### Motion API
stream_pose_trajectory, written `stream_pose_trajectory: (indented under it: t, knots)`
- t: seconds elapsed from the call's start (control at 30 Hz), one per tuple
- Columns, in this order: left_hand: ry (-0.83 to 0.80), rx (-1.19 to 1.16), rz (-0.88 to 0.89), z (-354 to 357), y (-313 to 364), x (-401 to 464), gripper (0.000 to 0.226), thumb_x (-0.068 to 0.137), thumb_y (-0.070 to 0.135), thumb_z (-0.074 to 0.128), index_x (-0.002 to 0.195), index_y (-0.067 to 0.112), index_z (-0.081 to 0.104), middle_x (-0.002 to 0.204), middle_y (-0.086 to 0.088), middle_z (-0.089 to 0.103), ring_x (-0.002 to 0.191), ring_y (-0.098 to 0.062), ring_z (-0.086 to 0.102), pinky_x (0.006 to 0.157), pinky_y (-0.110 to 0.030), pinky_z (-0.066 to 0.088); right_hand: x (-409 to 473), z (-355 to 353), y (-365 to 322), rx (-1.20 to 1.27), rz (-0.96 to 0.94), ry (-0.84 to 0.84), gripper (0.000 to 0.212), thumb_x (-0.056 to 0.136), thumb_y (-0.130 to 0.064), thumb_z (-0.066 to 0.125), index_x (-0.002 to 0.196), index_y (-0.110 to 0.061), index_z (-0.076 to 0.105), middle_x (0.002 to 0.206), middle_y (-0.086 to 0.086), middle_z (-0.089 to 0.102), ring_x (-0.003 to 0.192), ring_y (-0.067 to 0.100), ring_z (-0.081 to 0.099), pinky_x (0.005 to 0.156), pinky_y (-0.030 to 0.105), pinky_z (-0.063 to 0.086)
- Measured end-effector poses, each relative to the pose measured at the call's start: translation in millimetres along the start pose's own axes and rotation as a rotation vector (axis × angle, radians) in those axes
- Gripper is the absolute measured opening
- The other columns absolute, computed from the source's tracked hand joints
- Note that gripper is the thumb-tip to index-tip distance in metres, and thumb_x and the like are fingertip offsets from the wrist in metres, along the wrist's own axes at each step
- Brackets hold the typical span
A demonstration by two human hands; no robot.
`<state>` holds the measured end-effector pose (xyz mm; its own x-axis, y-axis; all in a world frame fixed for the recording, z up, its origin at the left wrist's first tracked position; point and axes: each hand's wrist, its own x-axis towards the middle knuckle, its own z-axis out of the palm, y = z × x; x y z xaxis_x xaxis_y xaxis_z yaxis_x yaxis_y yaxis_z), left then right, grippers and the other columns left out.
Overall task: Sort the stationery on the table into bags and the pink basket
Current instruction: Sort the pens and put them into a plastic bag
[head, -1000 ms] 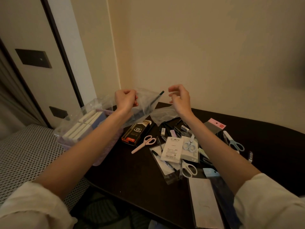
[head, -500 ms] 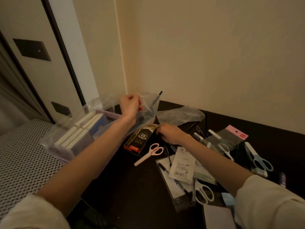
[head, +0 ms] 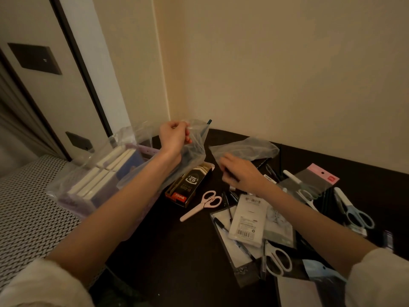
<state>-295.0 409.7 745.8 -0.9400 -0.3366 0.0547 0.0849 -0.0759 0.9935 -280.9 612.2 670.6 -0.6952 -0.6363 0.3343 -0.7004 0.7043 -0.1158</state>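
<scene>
My left hand (head: pixel 174 138) grips the top edge of a clear plastic bag (head: pixel 194 149) and holds it up above the table; a dark pen (head: pixel 208 124) sticks out of it. My right hand (head: pixel 241 173) is down among the dark pens (head: pixel 263 163) on the table, fingers curled around one of them. The pink basket (head: pixel 148 149) stands at the left, holding a bag of white and blue notebooks (head: pixel 104 173). A second clear bag (head: pixel 245 148) lies flat behind my right hand.
On the dark table (head: pixel 177 251) lie a black and gold pen box (head: pixel 189 185), pink scissors (head: pixel 203 204), white scissors (head: pixel 276 260), blue scissors (head: pixel 356 213), packaged stationery (head: pixel 247 220) and a pink-topped packet (head: pixel 318 178). A woven patterned surface (head: pixel 26 213) is at the left.
My right hand has come down from beside the held bag to the pens on the table and closed on one. My left hand keeps holding the bag up.
</scene>
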Motion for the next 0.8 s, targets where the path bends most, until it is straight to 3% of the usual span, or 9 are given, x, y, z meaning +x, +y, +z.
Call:
stream_pose_trajectory:
  t: [0.07,0.13,0.2,0.27,0.37,0.43,0.5,0.57,0.8]
  knots:
    - [-0.004,-0.001,-0.006,-0.1,-0.7,1.5,0.009,0.094,0.008,0.054,0.093,0.005,0.063,0.065,-0.001,0.053,0.052,-0.006,0.05,0.055,-0.021,0.046,-6.5,-8.1,-0.5,0.237,0.162,0.295,0.006,0.09,-0.012,0.055,0.095,-0.011,0.053,0.092,-0.003,0.049,0.076,0.009,0.049,0.066,0.016,0.042]
    - [-0.014,0.001,-0.012,-0.3,-2.8,2.5,0.009,0.095,0.009,0.054,0.093,0.004,0.063,0.067,-0.001,0.053,0.053,-0.006,0.049,0.055,-0.021,0.045,-5.6,-15.4,6.2,0.511,0.455,0.564,0.008,0.095,-0.008,0.047,0.096,-0.011,0.055,0.083,-0.006,0.051,0.072,0.005,0.05,0.067,0.012,0.041]
    - [-0.018,0.005,-0.016,0.1,-5.2,2.2,0.01,0.095,0.009,0.054,0.093,0.004,0.062,0.067,-0.001,0.053,0.054,-0.006,0.049,0.055,-0.021,0.045,-1.0,-19.2,23.2,0.638,0.698,0.698,0.019,0.098,-0.009,0.04,0.092,-0.013,0.057,0.078,-0.004,0.054,0.074,0.012,0.054,0.072,0.023,0.045]
    - [-0.018,0.005,-0.022,0.9,-7.3,0.9,0.01,0.095,0.009,0.054,0.095,0.004,0.063,0.068,-0.001,0.053,0.054,-0.006,0.049,0.056,-0.021,0.046,0.9,-17.9,45.4,0.618,0.825,0.572,0.024,0.099,-0.012,0.037,0.088,-0.015,0.059,0.079,0.005,0.058,0.078,0.023,0.057,0.073,0.039,0.046]
    - [-0.024,0.0,-0.026,2.3,-8.1,-1.1,0.01,0.095,0.01,0.054,0.095,0.005,0.063,0.069,0.0,0.054,0.054,-0.006,0.05,0.055,-0.019,0.046,0.0,-3.7,55.6,0.472,0.858,0.099,0.025,0.098,-0.015,0.045,0.086,-0.003,0.063,0.07,0.01,0.056,0.067,0.026,0.055,0.061,0.036,0.042]
    - [-0.027,-0.013,-0.028,2.7,-8.2,-1.7,0.01,0.095,0.009,0.054,0.093,0.005,0.062,0.068,0.0,0.054,0.054,-0.005,0.05,0.055,-0.019,0.046,1.3,9.3,49.6,0.321,0.808,-0.095,0.024,0.091,-0.025,0.057,0.086,-0.003,0.065,0.073,0.008,0.061,0.067,0.023,0.06,0.06,0.034,0.048]
    - [-0.025,-0.021,-0.036,3.1,-8.3,-0.9,0.011,0.095,0.009,0.054,0.097,0.003,0.063,0.068,0.0,0.054,0.053,-0.005,0.05,0.055,-0.018,0.046,6.2,17.2,40.4,0.198,0.813,-0.18,0.029,0.083,-0.039,0.068,0.093,-0.013,0.064,0.083,0.003,0.066,0.076,0.018,0.064,0.069,0.034,0.056]
    - [-0.024,-0.021,-0.041,3.0,-9.0,-0.2,0.014,0.095,0.009,0.054,0.102,0.001,0.063,0.069,-0.001,0.054,0.054,-0.006,0.05,0.055,-0.019,0.046,13.1,19.7,31.7,0.155,0.849,-0.201,0.036,0.08,-0.047,0.07,0.096,-0.016,0.061,0.084,0.001,0.064,0.079,0.016,0.063,0.07,0.032,0.054]
    - [-0.031,-0.018,-0.033,-1.1,-7.4,0.5,0.014,0.095,0.009,0.055,0.102,0.0,0.063,0.067,-0.001,0.054,0.052,-0.005,0.05,0.055,-0.02,0.047,36.6,24.5,22.0,0.094,0.9,-0.273,0.035,0.079,-0.041,0.073,0.094,-0.015,0.056,0.086,0.001,0.058,0.087,0.018,0.061,0.068,0.031,0.049]
